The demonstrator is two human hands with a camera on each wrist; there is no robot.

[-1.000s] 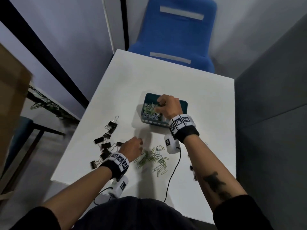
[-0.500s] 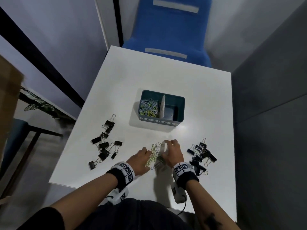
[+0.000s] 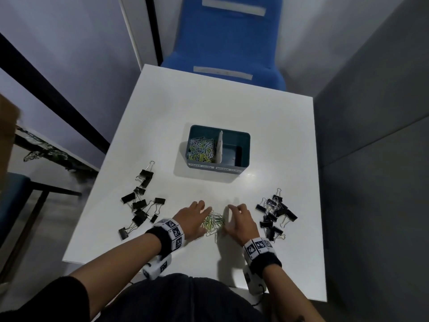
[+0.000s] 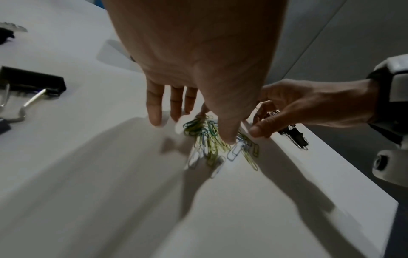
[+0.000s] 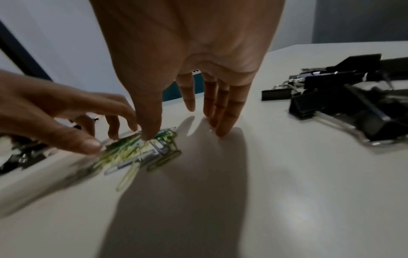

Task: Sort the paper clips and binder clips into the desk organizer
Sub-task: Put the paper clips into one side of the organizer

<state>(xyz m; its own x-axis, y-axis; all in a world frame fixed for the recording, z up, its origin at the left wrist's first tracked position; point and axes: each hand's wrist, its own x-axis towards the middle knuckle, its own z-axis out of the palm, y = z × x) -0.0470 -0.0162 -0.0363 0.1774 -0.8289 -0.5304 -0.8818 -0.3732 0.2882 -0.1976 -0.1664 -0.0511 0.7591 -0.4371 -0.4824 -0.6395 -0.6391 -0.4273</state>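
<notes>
A small heap of green, yellow and blue paper clips point(image 3: 214, 223) point(image 4: 212, 139) point(image 5: 141, 151) lies near the table's front edge. My left hand point(image 3: 193, 217) point(image 4: 192, 111) and right hand point(image 3: 236, 219) point(image 5: 181, 120) flank it, fingers straight with tips on the table, thumbs touching the clips. Neither hand grips anything. The teal desk organizer point(image 3: 243, 135) stands mid-table; its left compartment holds many coloured paper clips point(image 3: 202, 148), its right compartment looks bare. Black binder clips lie in a left group point(image 3: 141, 203) and a right group point(image 3: 275, 213) point(image 5: 353, 97).
The white table point(image 3: 220, 105) has its front edge close to my body. A blue chair point(image 3: 222, 40) stands behind the far edge. A grey partition point(image 3: 376, 135) runs along the right, a wall with a dark strip on the left.
My right hand left the organizer and came down to the loose paper clips. Both hands have since closed in on the heap, pushing the clips into a tighter pile.
</notes>
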